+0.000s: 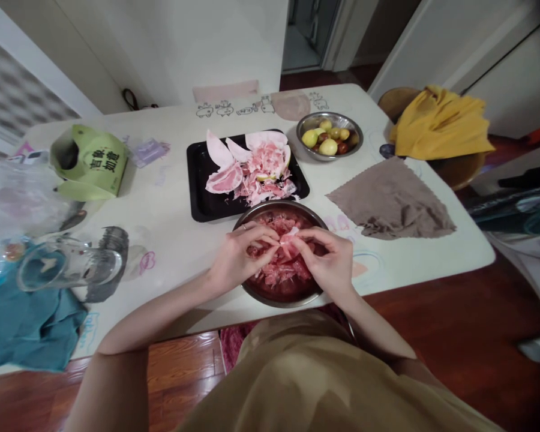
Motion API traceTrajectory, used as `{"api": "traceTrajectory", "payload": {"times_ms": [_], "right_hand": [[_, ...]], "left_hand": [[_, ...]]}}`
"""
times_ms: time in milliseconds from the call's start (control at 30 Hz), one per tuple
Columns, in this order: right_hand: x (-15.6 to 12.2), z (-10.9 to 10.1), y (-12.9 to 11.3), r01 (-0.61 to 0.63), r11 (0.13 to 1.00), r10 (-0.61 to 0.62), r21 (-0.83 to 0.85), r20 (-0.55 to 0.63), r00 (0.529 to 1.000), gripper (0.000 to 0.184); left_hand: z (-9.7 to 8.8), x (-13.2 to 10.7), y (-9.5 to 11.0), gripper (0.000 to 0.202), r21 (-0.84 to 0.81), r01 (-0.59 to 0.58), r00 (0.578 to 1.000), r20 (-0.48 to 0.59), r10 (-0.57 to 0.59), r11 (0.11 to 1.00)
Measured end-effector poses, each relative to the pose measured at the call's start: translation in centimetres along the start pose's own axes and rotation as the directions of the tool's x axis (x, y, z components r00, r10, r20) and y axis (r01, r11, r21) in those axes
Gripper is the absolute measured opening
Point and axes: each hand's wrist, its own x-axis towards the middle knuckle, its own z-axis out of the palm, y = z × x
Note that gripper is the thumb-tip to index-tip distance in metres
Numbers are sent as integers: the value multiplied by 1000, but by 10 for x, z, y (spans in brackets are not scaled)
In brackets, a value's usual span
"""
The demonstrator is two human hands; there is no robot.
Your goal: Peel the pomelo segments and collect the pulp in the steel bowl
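Observation:
Over a steel bowl [255,292] of loose red pomelo pulp [281,275], both my hands meet at a small piece of pomelo flesh [290,246] with pale membrane on it. My left hand [243,255] pinches the piece's left side between thumb and fingertips. From the right, my right hand [330,258] grips the same piece, thumb in front. Just beyond the bowl lies a black tray [199,195] with thick pink-white pomelo peel [220,150] and a heap of torn membrane scraps [265,174].
A steel bowl of small green and brown fruits [328,146] stands behind the tray. To the right are a grey-brown cloth [391,198] and a yellow cloth [441,126]. On the left are a green carton [92,162], a glass jug [67,264], plastic bags [22,192] and a teal cloth [31,330].

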Motion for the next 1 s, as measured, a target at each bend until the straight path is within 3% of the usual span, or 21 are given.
{"api": "traceTrajectory", "payload": {"times_ms": [200,400,533,600,767,1000], "right_hand": [[7,-11,0,-7,999,2,-42,-111,994,7],[5,-10,-1,41,995,-46,-89,-54,997,6],[1,-5,-3,103,985,-110,-137,-46,993,3],[0,-4,-4,131,980,-137,-148,-25,990,4],[-5,2,-4,202,964,-199,-175,33,979,5],[-11,4,-1,319,928,-305,-190,102,947,10]], "left_hand": [[-3,1,-4,13,77,-27,999,-33,30,997],[0,2,-13,13,160,-161,987,5,162,974],[0,4,-14,10,165,-224,972,-32,232,960],[-1,4,-12,10,143,-205,976,-43,213,968],[0,0,-6,40,83,-87,995,-33,90,993],[-1,0,-6,15,77,-174,983,-44,178,982]]}}
